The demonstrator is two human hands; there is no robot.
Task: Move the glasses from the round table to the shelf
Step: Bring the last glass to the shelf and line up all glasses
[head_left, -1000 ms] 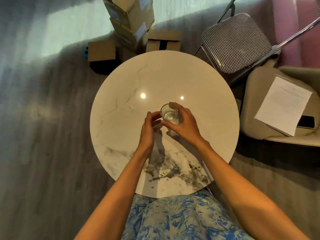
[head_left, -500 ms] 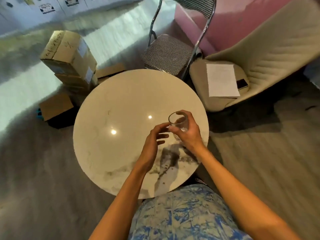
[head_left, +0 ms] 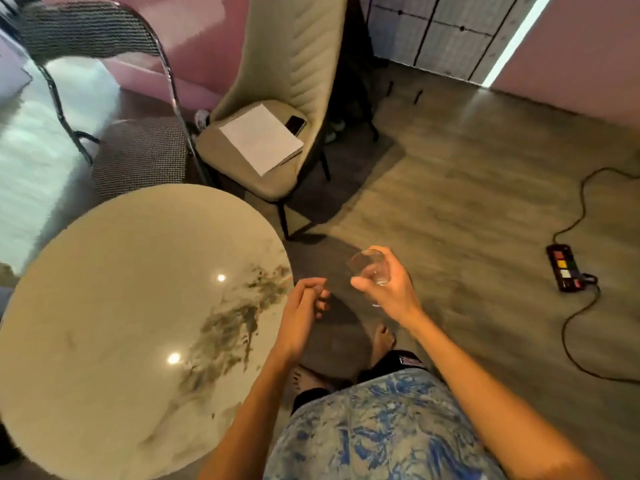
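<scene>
My right hand grips a clear drinking glass by its side, holding it in the air over the wooden floor, to the right of the round table. The round marble-look table fills the lower left, and no glass stands on the part I see. My left hand hovers beside the table's right edge with its fingers loosely curled and nothing in it. The shelf is out of view.
A beige padded chair with papers and a phone stands behind the table. A chequered metal-frame chair is at the upper left. A black power strip and its cable lie on the floor at the right.
The glass has left the table top in my right hand and now hangs over the floor. My view has swung to the right, and my left hand has let go of the glass.
</scene>
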